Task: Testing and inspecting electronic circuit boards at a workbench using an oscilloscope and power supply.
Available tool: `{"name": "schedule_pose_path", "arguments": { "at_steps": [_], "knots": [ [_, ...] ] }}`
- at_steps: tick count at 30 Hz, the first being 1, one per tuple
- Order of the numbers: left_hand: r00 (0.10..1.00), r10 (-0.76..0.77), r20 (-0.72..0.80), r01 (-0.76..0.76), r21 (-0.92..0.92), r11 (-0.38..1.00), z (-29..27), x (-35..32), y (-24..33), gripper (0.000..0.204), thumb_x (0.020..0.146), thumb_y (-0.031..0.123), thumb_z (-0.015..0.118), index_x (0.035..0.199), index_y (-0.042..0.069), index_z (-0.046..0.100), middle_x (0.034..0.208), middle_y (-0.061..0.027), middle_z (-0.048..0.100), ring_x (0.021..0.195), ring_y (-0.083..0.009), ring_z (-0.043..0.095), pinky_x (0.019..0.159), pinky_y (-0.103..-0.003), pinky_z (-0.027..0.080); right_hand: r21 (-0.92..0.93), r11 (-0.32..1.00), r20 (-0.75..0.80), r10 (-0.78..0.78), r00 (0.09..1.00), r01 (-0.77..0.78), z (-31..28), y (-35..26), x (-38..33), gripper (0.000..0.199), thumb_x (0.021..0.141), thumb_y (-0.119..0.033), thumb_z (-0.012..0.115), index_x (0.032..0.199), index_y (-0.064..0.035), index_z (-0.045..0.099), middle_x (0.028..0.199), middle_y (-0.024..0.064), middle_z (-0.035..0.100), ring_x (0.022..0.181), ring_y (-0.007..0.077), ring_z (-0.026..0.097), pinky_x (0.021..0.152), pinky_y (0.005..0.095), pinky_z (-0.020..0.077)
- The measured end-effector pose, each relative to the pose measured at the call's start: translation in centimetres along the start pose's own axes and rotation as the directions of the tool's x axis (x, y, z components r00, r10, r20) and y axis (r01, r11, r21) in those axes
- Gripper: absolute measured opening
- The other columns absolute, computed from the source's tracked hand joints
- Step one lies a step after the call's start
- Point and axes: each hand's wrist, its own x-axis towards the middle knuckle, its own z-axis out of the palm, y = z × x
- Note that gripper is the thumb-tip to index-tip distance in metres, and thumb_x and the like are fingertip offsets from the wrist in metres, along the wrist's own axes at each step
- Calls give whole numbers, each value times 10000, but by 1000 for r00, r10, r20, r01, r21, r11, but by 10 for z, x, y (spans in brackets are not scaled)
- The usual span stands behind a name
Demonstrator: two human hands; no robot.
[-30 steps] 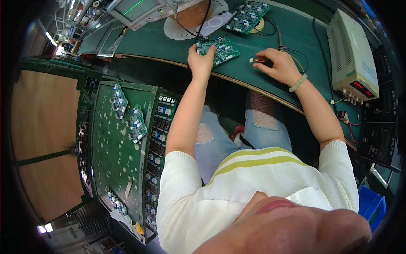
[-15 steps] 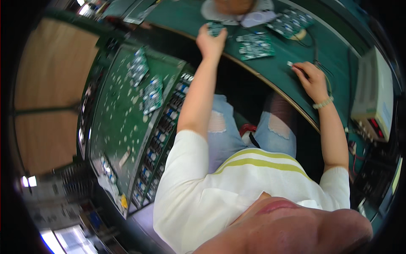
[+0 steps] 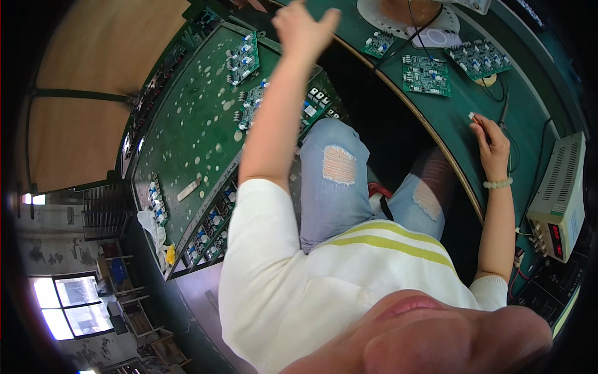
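Observation:
My left hand (image 3: pixel 304 30) is raised at the top edge over the gap between the two work surfaces. Its thumb stands apart from the fingers and nothing shows in it; some fingertips are cut off by the frame. To its right, a small green circuit board (image 3: pixel 378 43) lies on the green bench (image 3: pixel 430 115). A larger circuit board (image 3: pixel 426 76) and another populated board (image 3: pixel 478 57) lie beyond it. My right hand (image 3: pixel 493 148), above the bench, pinches a small white wire connector (image 3: pixel 471 116) between thumb and fingers.
At right stands a bench power supply (image 3: pixel 556 196) with a red display. On the left, a green spotted tabletop (image 3: pixel 187 131) carries circuit boards (image 3: pixel 243 59) and a pale strip (image 3: pixel 189 189). Boards fill a rack (image 3: pixel 215 224) beneath its edge. A round white-rimmed object (image 3: pixel 408 14) sits at the back.
My left hand has let go of the small circuit board, which now lies on the bench, and has moved left. My right hand still pinches the connector. The whole view has shifted.

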Motion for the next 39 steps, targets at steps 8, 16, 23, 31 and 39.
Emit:
{"name": "schedule_pose_path", "arguments": {
  "at_steps": [8,16,23,31,39],
  "knots": [
    [491,-695,526,337,621,708,-39,30,-170,1099,628,742,683,1373,-31,449,1415,-204,461,1258,-327,513,1010,-436,438,54,998,43,21,999,-23,1,1,2,162,875,-45,655,1034,-12,660,876,104,683,766,185,678,673,274,512],
    [687,-681,256,408,639,652,-88,14,-100,1199,536,516,853,1449,25,250,1426,-164,437,1304,-357,414,1040,-531,383,65,998,17,4,1000,-5,-2,-3,-2,151,854,-42,657,1004,-34,667,858,98,661,742,231,655,649,294,499],
    [947,26,320,-126,294,947,-153,-55,12,1086,518,345,870,1412,21,347,1376,-173,459,1190,-400,459,1006,-469,390,28,1000,-24,-1,1000,2,-4,5,-4,135,865,-66,656,996,-45,676,830,95,638,704,233,627,624,303,481],
    [722,592,358,-412,-464,784,-62,-107,113,1142,434,218,926,1398,28,344,1302,-211,398,1161,-393,443,979,-458,385,252,965,-217,124,968,-67,-4,5,5,154,926,-92,613,1039,1,661,874,61,650,796,121,621,714,244,475],
    [649,718,251,-560,-481,674,26,-117,188,1093,427,249,930,1363,55,400,1241,-192,449,1140,-364,455,941,-469,374,94,965,-322,260,910,-243,-10,21,0,149,889,-131,659,987,-20,685,836,63,609,711,150,574,636,266,454]
  ]
}}
